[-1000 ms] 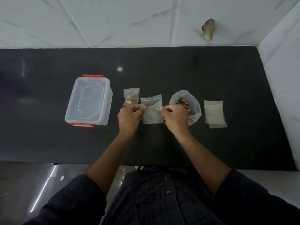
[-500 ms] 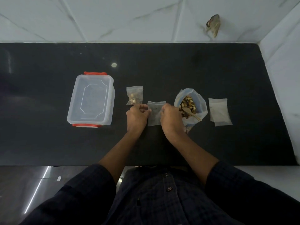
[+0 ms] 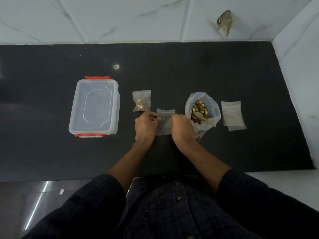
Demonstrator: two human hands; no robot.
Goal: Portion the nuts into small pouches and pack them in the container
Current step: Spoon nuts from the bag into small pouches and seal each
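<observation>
Clear empty pouch (image 3: 165,120) lies lengthwise away from me, zip end far; I see left hand (image 3: 145,127) and right hand (image 3: 181,127) pinching its sides.

Counter (image 3: 224,69): black, glossy.
Wall (image 3: 120,18): white marble tiles, grey veins.
Floor (image 3: 25,195): grey, shiny, light streak.

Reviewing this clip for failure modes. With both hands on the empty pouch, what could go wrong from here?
1. The right hand works right beside the open nut bag; a bump could tip it and spill nuts.
2. The spoon lies loose over the bag's rim and may slide out.
3. The left hand and right hand pinch a flimsy pouch; it may stay shut.
</observation>
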